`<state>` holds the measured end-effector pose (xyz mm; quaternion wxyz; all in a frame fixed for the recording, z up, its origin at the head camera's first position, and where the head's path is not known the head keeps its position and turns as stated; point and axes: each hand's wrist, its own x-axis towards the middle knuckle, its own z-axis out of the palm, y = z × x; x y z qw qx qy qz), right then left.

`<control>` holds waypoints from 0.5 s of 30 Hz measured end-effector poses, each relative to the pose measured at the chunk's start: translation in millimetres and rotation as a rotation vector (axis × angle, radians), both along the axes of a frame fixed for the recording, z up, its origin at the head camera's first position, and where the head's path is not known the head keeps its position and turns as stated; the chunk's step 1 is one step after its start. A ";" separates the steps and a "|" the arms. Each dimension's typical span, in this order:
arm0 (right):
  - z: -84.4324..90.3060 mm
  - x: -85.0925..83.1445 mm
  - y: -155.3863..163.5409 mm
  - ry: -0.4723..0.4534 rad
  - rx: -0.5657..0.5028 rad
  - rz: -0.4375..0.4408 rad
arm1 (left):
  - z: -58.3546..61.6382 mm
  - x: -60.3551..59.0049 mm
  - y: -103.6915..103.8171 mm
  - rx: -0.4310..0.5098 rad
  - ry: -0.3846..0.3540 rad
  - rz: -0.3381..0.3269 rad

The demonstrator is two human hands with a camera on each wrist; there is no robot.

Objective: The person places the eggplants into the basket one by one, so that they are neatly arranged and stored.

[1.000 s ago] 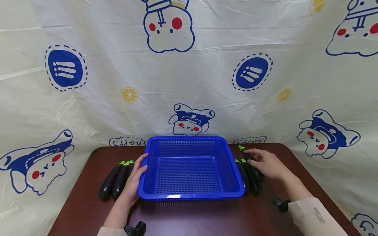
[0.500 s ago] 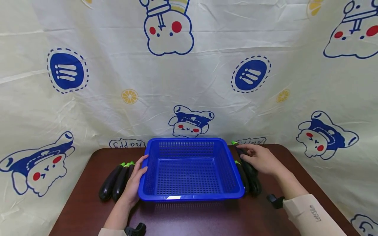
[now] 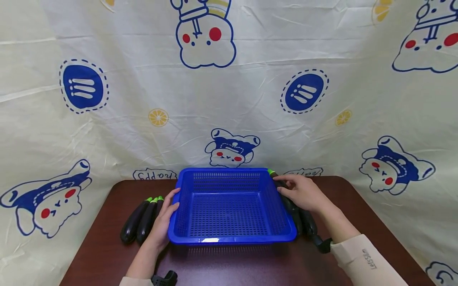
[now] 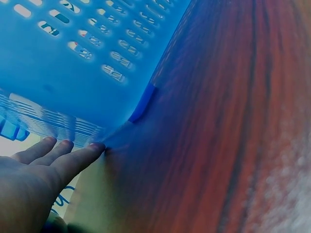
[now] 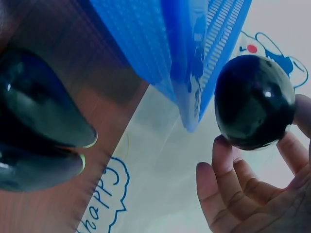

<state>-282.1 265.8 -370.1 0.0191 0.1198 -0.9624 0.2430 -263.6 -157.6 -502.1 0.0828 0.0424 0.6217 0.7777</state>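
A blue slotted basket (image 3: 186, 222) stands mid-table. My right hand (image 3: 288, 188) grips a dark purple eggplant (image 3: 278, 182) with a green stem, lifted over the basket's right rim. In the right wrist view, that eggplant's rounded end (image 5: 253, 102) sits between my thumb and curled fingers (image 5: 223, 170), beside the basket wall (image 5: 194, 58). Two more eggplants (image 3: 308, 224) lie on the table under my wrist, also visible as eggplants (image 5: 39, 121) close to the camera. My left hand (image 3: 165, 216) rests flat against the basket's left wall (image 4: 73, 58), fingers (image 4: 73, 162) straight.
Three eggplants (image 3: 139, 220) lie side by side left of the basket, next to my left hand. The brown table (image 3: 250, 262) ends at a cartoon-printed cloth backdrop (image 3: 229, 99) right behind the basket.
My right hand has picked one eggplant out of the right group and carried it up and left to the basket's right rim. The left hand has stayed on the basket.
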 end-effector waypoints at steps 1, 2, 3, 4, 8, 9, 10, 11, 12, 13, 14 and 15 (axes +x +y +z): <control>-0.4 -0.2 -2.3 0.006 0.005 0.000 | 0.3 -0.1 0.3 0.000 0.002 -0.002; -0.9 -0.4 -4.6 0.011 0.009 -0.001 | 0.6 -0.2 0.5 0.001 0.004 -0.005; -1.4 -0.8 -6.6 0.013 0.013 0.001 | 0.7 -0.2 0.6 0.000 0.004 -0.006; -2.2 -1.3 -8.6 0.016 0.016 -0.001 | 0.8 -0.2 0.7 -0.002 0.004 -0.005; -5.6 -3.2 -17.1 0.019 0.038 0.009 | 0.6 0.2 1.0 -0.009 0.004 -0.003; -6.7 -3.6 -19.1 0.017 0.041 0.011 | 0.5 0.4 1.0 -0.010 0.004 -0.003; -7.6 -3.9 -21.2 0.014 0.043 0.013 | 0.4 0.5 1.1 -0.009 0.004 -0.003; -8.6 -4.2 -23.3 0.011 0.046 0.016 | 0.4 0.7 1.1 -0.007 0.004 -0.004; -9.5 -4.4 -25.3 0.009 0.049 0.018 | 0.4 0.8 1.2 -0.005 0.005 -0.004; -10.3 -4.3 -27.2 0.009 0.052 0.020 | 0.4 0.9 1.3 -0.003 0.004 -0.004; -11.3 -4.4 -28.9 0.011 0.056 0.021 | 0.7 1.1 1.4 -0.001 0.003 -0.005; -12.2 -4.5 -30.3 0.016 0.063 0.023 | 0.9 1.2 1.6 0.001 0.004 -0.005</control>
